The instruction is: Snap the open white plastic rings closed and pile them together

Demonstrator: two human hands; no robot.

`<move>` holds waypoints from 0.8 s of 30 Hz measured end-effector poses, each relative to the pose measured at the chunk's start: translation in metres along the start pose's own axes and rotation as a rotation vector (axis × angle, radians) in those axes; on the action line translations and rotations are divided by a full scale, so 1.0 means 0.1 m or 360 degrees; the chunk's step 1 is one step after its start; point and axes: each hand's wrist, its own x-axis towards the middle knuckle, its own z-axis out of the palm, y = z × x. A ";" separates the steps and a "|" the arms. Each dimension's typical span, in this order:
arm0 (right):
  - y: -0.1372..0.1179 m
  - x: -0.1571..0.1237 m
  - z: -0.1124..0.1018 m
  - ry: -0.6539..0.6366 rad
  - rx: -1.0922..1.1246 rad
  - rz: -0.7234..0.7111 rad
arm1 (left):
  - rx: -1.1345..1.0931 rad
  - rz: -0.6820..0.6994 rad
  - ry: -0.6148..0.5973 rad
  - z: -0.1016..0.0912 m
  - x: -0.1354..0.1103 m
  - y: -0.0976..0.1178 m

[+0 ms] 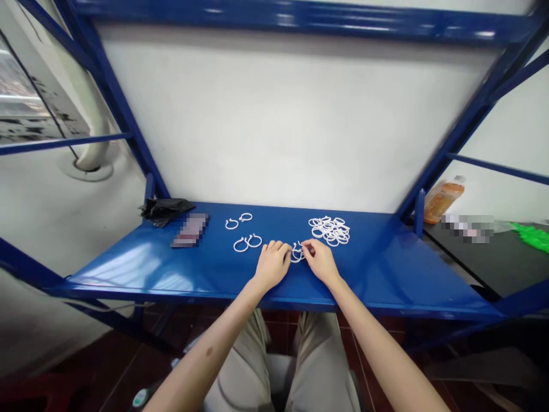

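At frame centre, white rings [297,253] lie on a shelf [377,269].
Left hand [271,263] and right hand [321,260] pinch them between fingertips.

Two hands [271,264], two ring pairs [247,242], one ring heap [329,230], one bottle [443,200], one black bag [165,209].

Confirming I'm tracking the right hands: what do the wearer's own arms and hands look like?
Both the left hand and right hand are bare, no gloves. Forearms are uncovered, no sleeves in view. No watch, band or jewellery shows. A small dark mark sits on the left forearm.
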 end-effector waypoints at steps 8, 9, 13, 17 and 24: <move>-0.04 0.01 0.00 0.0030 -0.0006 0.0117 | -0.0034 0.0207 -0.0153 -0.03 0.00 0.03; -0.04 0.00 -0.01 0.0059 -0.0002 0.0137 | -0.0011 0.0167 -0.0130 -0.02 0.00 0.02; -0.02 -0.01 -0.02 0.0160 0.0005 0.0174 | 0.0130 0.0013 -0.0016 0.00 -0.03 0.02; 0.01 0.02 0.03 0.0226 -0.0027 0.0132 | 0.0251 -0.0070 0.0055 0.03 -0.02 0.00; -0.06 -0.01 0.03 0.0068 -0.0085 0.0006 | 0.0279 -0.0125 0.0120 0.05 0.03 -0.01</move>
